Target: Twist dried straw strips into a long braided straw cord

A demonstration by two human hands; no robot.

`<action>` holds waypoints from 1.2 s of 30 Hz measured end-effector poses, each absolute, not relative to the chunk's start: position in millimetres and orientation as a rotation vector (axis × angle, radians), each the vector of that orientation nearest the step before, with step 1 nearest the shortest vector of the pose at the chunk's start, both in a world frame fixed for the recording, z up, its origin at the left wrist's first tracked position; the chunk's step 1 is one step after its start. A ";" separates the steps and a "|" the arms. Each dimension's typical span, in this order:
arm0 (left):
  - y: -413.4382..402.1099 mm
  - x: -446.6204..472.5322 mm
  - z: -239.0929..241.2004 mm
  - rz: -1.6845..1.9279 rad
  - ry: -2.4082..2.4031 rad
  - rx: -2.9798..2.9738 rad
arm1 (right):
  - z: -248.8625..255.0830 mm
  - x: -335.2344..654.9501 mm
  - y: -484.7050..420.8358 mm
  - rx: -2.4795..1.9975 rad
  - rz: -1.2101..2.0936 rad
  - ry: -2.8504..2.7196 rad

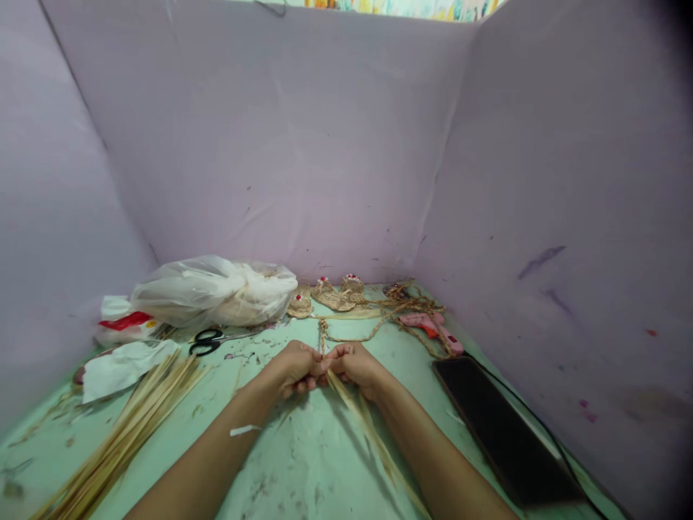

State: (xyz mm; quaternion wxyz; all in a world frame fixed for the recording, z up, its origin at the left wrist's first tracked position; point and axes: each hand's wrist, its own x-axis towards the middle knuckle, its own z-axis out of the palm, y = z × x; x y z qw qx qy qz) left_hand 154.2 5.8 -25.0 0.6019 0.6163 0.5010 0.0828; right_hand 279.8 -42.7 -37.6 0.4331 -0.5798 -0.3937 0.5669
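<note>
My left hand (295, 368) and my right hand (354, 367) meet at the middle of the pale green table (303, 462), both closed on thin straw strips (368, 430). A braided straw cord (346, 338) runs from between my fingers away toward the back wall. The loose strip ends trail toward me under my right forearm.
A bundle of straw stalks (127, 426) lies at the left, beside white paper (122, 365), black scissors (208, 341) and a plastic bag (216, 292). Small woven straw pieces (333, 295) sit at the back. A pink glue gun (433, 328) and a dark phone (501, 426) lie at the right. Purple walls enclose the table.
</note>
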 end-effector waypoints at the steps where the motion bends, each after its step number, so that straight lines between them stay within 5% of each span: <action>1: 5.0 154.7 -23.7 0.173 1.152 1.413 | -37.5 279.9 -42.9 -1.435 1.424 -0.992; 36: 17.4 139.1 -23.4 0.105 1.034 1.489 | -48.8 285.4 -40.3 -1.299 1.474 -0.933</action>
